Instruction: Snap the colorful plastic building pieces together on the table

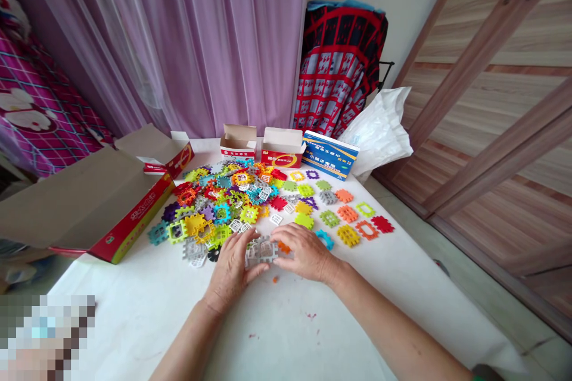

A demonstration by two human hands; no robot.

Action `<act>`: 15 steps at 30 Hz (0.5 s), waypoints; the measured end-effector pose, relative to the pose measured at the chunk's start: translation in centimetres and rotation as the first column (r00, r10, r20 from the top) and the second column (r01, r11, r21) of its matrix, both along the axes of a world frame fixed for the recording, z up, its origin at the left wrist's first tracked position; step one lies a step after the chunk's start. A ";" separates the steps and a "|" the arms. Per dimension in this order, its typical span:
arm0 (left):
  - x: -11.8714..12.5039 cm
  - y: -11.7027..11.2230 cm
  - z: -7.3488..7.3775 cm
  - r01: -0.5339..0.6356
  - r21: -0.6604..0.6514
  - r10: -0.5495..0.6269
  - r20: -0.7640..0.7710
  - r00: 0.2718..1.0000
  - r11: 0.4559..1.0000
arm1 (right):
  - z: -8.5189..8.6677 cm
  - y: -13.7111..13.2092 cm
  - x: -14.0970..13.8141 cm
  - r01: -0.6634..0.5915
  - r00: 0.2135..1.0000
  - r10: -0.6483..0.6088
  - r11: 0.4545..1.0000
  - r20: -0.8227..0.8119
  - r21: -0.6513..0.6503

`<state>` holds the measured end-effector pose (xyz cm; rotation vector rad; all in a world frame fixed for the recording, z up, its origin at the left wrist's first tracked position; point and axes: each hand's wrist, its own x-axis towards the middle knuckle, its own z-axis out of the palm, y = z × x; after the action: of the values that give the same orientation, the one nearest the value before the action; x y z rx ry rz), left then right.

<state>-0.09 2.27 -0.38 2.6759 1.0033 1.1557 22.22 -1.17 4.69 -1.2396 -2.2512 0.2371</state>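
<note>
This is a bedroom in a home. A bed with pink checked cartoon bedding (36, 107) lies beside a sheer lilac curtain (187, 41), opposite a wood-grain sliding wardrobe door (491, 101).

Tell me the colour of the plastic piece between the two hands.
The plastic piece is grey, best seen in the head view.

Grey plastic lattice tiles (260, 251) with toothed edges, joined edge to edge in a small, nearly flat cluster.
</note>
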 end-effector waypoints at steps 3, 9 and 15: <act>-0.7 0.2 -0.1 -0.053 0.009 0.053 0.002 0.999 0.999 | -0.3 -0.1 1.0 0.156 0.986 -0.153 0.987 -0.060 0.030; -2.0 0.6 -0.7 -0.207 -0.011 0.207 0.035 0.978 0.978 | -1.9 2.2 7.9 0.675 0.737 -0.667 0.734 -0.111 0.075; -1.9 1.1 -1.2 -0.212 -0.027 0.213 0.045 0.976 0.977 | -2.7 5.8 13.6 0.900 0.433 -0.901 0.434 0.040 0.044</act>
<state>-1.98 3.33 -1.62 2.5598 1.3128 1.2285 35.79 4.64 1.99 -2.2650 -1.2795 -0.2507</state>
